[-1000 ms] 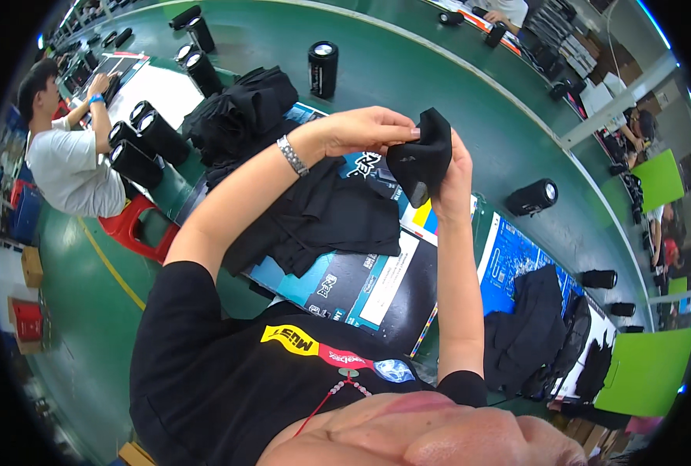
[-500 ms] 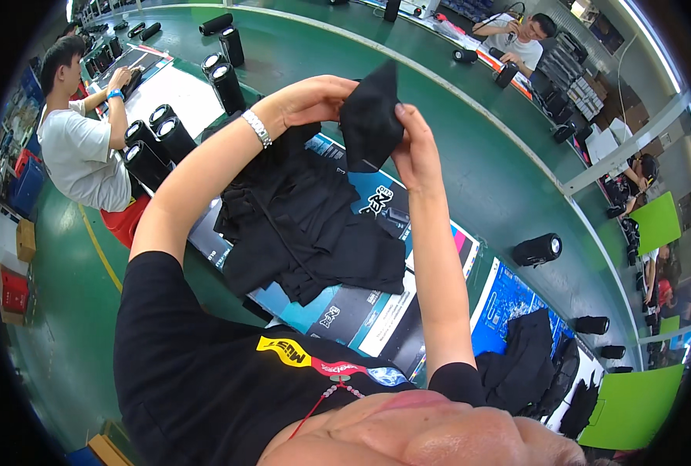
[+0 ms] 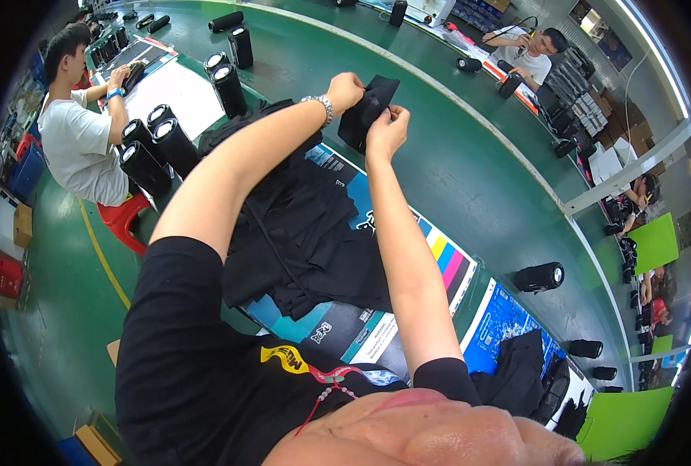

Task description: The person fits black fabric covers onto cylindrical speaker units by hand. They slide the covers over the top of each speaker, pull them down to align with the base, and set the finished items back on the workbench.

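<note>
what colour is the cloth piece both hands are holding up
Black, plain with no visible pattern; the cloth piece shows best in the head view.

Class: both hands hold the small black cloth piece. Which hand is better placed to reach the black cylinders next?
Probably the left hand: the black cylinders stand on its side, whereas the right hand, also gripping the black cloth piece, would have to cross over.

The small black fabric piece (image 3: pixel 367 111) is partly covered by the fingers of the left hand (image 3: pixel 346 91) and right hand (image 3: pixel 386 130), so its full shape cannot be told. The forearms hide part of the pile of black cloth (image 3: pixel 302 233) and the printed cardboard sheets (image 3: pixel 446 260) beneath. Far right, the seated people are too small to make out.
</note>
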The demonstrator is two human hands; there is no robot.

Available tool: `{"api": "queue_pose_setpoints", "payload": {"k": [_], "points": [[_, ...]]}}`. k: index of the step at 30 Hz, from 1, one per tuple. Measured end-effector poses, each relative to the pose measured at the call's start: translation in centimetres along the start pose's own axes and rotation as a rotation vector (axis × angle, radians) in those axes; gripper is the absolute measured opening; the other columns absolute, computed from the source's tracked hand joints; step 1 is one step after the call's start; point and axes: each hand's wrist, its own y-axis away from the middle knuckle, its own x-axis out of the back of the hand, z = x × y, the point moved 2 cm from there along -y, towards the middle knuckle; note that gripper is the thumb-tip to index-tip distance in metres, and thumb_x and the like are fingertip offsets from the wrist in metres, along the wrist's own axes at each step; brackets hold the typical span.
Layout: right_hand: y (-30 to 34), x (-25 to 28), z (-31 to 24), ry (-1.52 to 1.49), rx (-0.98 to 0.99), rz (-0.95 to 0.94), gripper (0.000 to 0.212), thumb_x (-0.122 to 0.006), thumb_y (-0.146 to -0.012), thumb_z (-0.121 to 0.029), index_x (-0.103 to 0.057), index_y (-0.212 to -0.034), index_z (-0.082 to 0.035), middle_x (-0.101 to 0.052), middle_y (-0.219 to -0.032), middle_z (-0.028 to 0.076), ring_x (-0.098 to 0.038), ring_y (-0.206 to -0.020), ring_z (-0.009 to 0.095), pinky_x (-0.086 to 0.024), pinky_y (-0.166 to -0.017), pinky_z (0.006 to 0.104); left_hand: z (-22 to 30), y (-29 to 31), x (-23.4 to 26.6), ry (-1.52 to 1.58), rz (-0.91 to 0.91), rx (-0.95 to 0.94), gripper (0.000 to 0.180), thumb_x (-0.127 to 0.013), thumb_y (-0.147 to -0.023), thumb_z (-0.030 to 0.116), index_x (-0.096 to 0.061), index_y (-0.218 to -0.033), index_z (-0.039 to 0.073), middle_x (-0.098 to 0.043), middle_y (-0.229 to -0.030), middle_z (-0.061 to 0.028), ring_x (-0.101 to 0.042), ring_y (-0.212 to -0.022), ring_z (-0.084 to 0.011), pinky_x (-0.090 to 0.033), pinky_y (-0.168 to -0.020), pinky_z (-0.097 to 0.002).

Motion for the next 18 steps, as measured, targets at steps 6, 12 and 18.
{"api": "queue_pose_setpoints", "payload": {"k": [6, 12, 18], "points": [[-2.2, 3.6, 3.4, -0.173, -0.094, 0.005, 0.015, -0.058, -0.087, -0.011, -0.058, -0.094, 0.002, -0.063, -0.085, 0.014, -0.06, -0.077, 0.023, -0.048, -0.072, 0.0342, 1.5, 2.3, -2.9, 0.907, -0.372, 0.453, 0.011, -0.064, -0.085, 0.009, -0.061, -0.094, 0.003, -0.063, -0.08, -0.0089, -0.062, -0.068, -0.0175, -0.051, -0.056, -0.0323], [-4.7, 10.3, 5.4, -0.369, -0.181, -0.096, 0.016, -0.06, -0.089, -0.01, -0.061, -0.097, 0.004, -0.064, -0.089, 0.009, -0.059, -0.079, 0.014, -0.048, -0.072, 0.0267, 5.4, 7.5, -8.0, 1.191, -0.381, 0.579, 0.012, -0.059, -0.088, 0.009, -0.058, -0.096, 0.0, -0.062, -0.085, -0.0098, -0.063, -0.073, -0.0204, -0.053, -0.061, -0.035], [-5.8, 15.2, 7.9, -0.279, -0.374, -0.185, 0.019, -0.065, -0.086, -0.013, -0.067, -0.08, 0.005, -0.064, -0.07, 0.006, -0.058, -0.065, 0.012, -0.047, -0.06, 0.0262, 7.2, 10.0, -11.0, 1.003, -0.421, 0.641, 0.005, -0.06, -0.086, 0.005, -0.061, -0.085, 0.0, -0.061, -0.081, -0.008, -0.062, -0.068, -0.0189, -0.054, -0.06, -0.0343]]}}
